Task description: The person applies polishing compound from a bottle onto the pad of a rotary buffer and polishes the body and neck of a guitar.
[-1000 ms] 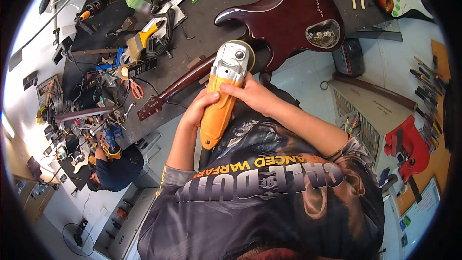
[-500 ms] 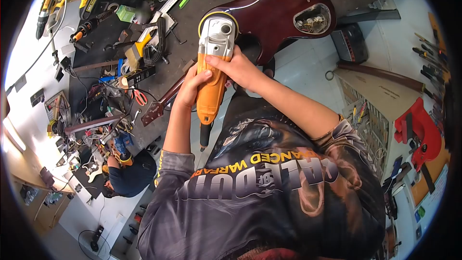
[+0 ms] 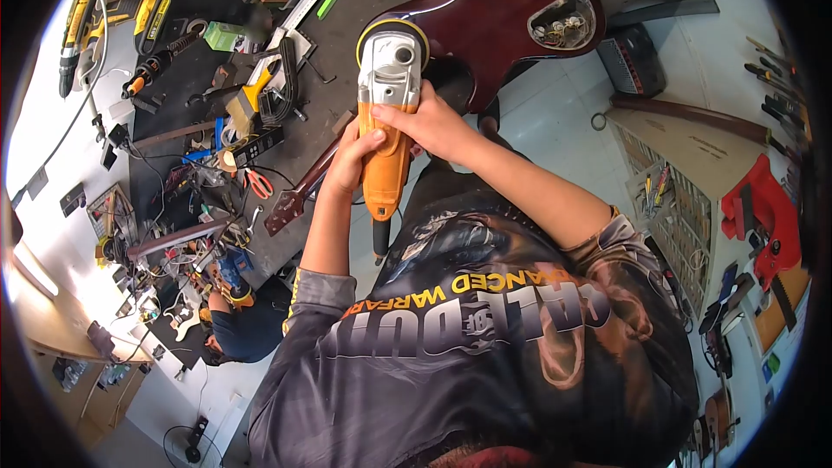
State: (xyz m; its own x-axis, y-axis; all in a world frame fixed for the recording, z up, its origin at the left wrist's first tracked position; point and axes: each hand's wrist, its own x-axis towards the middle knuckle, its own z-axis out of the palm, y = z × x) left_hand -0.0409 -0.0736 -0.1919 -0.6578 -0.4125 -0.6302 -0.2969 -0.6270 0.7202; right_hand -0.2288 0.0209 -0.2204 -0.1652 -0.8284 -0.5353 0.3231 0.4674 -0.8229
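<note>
Both hands are closed around the orange body of an angle polisher (image 3: pixel 388 160) with a silver head. My left hand (image 3: pixel 351 154) wraps its left side, and my right hand (image 3: pixel 432 121) holds it from the right, just behind the head. The polisher's round, yellow-rimmed pad (image 3: pixel 364 35) faces down, overlapping the edge of a glossy dark red electric guitar body (image 3: pixel 511 17). I cannot tell whether the pad touches it. An open cavity (image 3: pixel 563 24) in the guitar shows wiring. A guitar neck with headstock (image 3: pixel 284 211) extends to the lower left, partly hidden by my left arm.
The dark workbench (image 3: pixel 342 69) carries a yellow-handled brush (image 3: pixel 247 104), red-handled pliers (image 3: pixel 258 182), a green marker (image 3: pixel 328 4) and power drills (image 3: pixel 78 39). Another person (image 3: pixel 247 325) works at lower left. An amplifier (image 3: pixel 631 65) and a red guitar body (image 3: pixel 767 225) are at right.
The view has shifted slightly, so the surroundings sit a little differently. My two hands keep the same grip on the polisher, which stays at the guitar's edge.
</note>
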